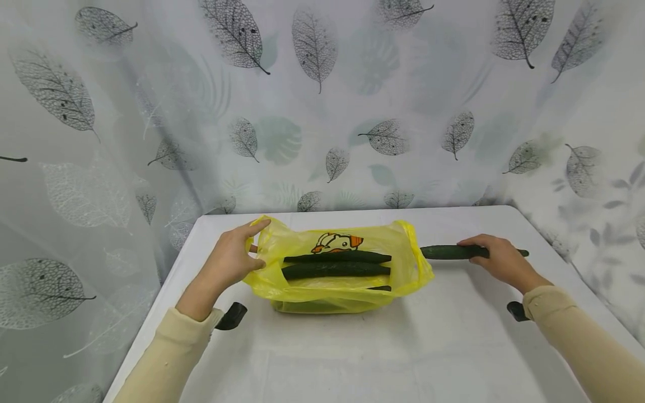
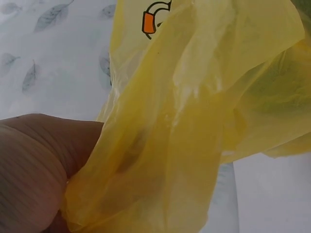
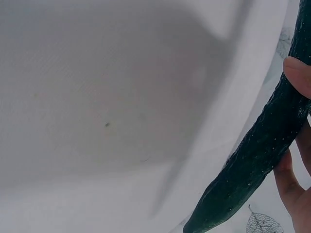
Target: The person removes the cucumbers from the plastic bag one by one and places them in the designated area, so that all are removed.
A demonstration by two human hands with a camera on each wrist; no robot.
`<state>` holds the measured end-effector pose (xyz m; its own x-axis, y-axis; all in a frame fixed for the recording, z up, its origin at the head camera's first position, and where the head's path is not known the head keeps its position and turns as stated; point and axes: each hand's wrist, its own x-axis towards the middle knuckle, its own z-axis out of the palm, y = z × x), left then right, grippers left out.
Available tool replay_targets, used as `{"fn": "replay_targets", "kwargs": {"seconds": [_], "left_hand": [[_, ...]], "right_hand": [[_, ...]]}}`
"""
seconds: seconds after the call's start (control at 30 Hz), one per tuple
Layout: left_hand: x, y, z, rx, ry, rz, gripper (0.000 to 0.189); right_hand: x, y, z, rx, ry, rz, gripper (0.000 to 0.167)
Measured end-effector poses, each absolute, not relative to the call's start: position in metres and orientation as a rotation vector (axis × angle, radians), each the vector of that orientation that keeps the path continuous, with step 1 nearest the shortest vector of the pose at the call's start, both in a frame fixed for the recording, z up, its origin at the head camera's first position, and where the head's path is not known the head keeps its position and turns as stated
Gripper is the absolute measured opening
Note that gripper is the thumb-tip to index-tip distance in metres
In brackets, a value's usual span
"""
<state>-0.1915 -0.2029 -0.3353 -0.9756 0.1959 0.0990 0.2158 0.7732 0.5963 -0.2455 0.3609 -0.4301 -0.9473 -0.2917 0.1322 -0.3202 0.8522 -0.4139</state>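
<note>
A yellow plastic bag [image 1: 347, 299] with a cartoon print lies on its side on the table, its mouth spread wide. Inside it are several dark green cucumbers [image 1: 335, 271]. My left hand [image 1: 227, 260] pinches the left edge of the bag's mouth between thumb and fingers; in the left wrist view the yellow film [image 2: 160, 145] hangs in folds from the grip. At the bag's right side, my right hand [image 1: 499, 262] holds another cucumber [image 3: 257, 150] by its outer half. That cucumber lies level, its left end at the bag's right edge.
A white cloth covers the table [image 1: 342, 358]. A leaf-printed curtain [image 1: 332, 123] hangs behind and to the left. Small black objects, probably wrist camera parts, show beside both wrists, one at the left [image 1: 232, 316] and one at the right [image 1: 517, 311].
</note>
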Motion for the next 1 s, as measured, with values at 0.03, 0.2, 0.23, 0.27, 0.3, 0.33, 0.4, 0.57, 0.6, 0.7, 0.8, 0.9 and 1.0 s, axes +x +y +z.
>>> {"fn": "replay_targets", "kwargs": {"seconds": [0.03, 0.2, 0.23, 0.27, 0.3, 0.33, 0.4, 0.57, 0.6, 0.7, 0.8, 0.9, 1.0], "left_hand": [[-0.191, -0.203, -0.335, -0.342, -2.929, -0.993, 0.088], [-0.192, -0.203, -0.336, -0.347, -2.925, -0.998, 0.087], [-0.192, -0.203, -0.336, -0.346, -2.925, -0.996, 0.087], [-0.192, -0.203, -0.336, -0.345, -2.925, -0.995, 0.088], [-0.192, -0.203, -0.336, -0.343, -2.925, -0.995, 0.088], [-0.192, -0.203, -0.336, -0.34, -2.925, -0.994, 0.088], [-0.192, -0.203, -0.336, -0.336, -2.927, -0.991, 0.088], [-0.192, -0.203, -0.337, -0.322, -2.942, -0.985, 0.088], [-0.192, -0.203, -0.337, -0.317, -2.944, -0.985, 0.088], [-0.192, -0.203, -0.337, -0.311, -2.944, -0.99, 0.088], [-0.192, -0.203, -0.337, -0.313, -2.94, -0.987, 0.088], [-0.193, -0.203, -0.338, -0.32, -2.936, -0.98, 0.088], [-0.193, -0.203, -0.337, -0.331, -2.93, -0.968, 0.088]], "right_hand": [[-0.246, 0.363, -0.432, 0.494, -2.965, 0.671, 0.041], [-0.247, 0.37, -0.439, 0.526, -2.966, 0.649, 0.041], [-0.247, 0.371, -0.44, 0.531, -2.967, 0.646, 0.041], [-0.248, 0.372, -0.441, 0.533, -2.973, 0.643, 0.041], [-0.248, 0.373, -0.442, 0.533, -2.981, 0.638, 0.041], [-0.249, 0.374, -0.443, 0.534, -2.989, 0.634, 0.041], [-0.25, 0.375, -0.445, 0.526, -3.008, 0.629, 0.041], [-0.252, 0.378, -0.447, 0.499, -3.041, 0.626, 0.042], [-0.253, 0.378, -0.448, 0.499, -3.043, 0.626, 0.042], [-0.254, 0.378, -0.449, 0.495, -3.051, 0.624, 0.042], [-0.255, 0.379, -0.452, 0.484, -3.073, 0.625, 0.042], [-0.256, 0.379, -0.453, 0.461, -3.095, 0.634, 0.043], [-0.257, 0.379, -0.453, 0.437, -3.104, 0.652, 0.044]]}}
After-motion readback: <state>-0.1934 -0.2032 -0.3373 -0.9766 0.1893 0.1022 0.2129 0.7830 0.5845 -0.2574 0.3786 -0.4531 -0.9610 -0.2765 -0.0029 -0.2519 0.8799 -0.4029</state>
